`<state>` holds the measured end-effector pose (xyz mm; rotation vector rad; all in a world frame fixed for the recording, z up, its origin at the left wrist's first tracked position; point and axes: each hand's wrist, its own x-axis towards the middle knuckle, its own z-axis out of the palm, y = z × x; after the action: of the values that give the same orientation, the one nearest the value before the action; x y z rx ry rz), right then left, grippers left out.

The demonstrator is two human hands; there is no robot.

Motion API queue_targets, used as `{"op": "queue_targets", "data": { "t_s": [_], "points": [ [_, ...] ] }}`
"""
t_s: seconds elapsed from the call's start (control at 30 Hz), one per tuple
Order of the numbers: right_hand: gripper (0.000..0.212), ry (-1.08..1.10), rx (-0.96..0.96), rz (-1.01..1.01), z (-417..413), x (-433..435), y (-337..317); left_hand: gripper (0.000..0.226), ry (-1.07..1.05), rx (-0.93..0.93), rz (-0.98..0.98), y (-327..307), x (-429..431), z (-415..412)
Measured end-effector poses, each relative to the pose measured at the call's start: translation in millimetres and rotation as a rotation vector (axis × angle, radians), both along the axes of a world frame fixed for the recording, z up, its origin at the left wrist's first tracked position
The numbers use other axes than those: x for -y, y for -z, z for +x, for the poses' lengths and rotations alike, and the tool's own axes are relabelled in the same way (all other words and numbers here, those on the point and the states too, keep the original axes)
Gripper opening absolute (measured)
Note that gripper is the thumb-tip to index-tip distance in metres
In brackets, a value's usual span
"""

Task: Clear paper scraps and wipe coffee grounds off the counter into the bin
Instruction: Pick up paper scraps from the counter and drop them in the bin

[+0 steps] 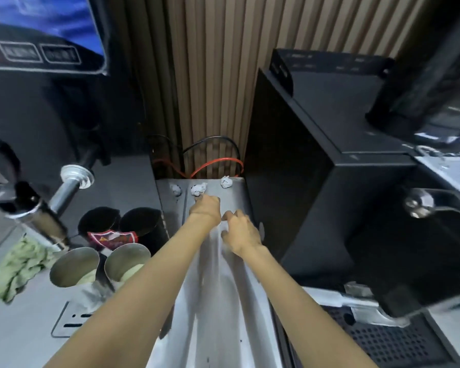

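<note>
The black machine (298, 181) stands tight against the right side of the steel counter (223, 301), so the lane for working is narrow. We think an elbow could knock the steel jugs (76, 266) at the left.

Our left hand (205, 209) reaches far, its fingers bent with the tips at the middle paper scrap (198, 189). Whether it already pinches it, we cannot tell. Our right hand (241, 232) rests loosely spread on the counter and grasps nothing.

The three scraps lie at the back edge, just before the gap with the cables (213, 166). We judge a clumsy touch could push one down there. A few dark grounds (207, 359) near us could be smeared by a forearm. The bin is not in view.
</note>
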<state>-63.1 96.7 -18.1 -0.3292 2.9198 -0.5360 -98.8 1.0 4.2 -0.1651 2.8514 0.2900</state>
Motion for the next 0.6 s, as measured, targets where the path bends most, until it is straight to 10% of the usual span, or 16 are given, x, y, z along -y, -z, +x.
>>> {"op": "queue_targets", "data": {
  "t_s": [0.6],
  "points": [
    [0.032,0.266,0.162,-0.230,307.5,-244.2,-41.5,0.033,0.374,0.272,0.280,-51.1,-188.3,283.1]
  ]
}}
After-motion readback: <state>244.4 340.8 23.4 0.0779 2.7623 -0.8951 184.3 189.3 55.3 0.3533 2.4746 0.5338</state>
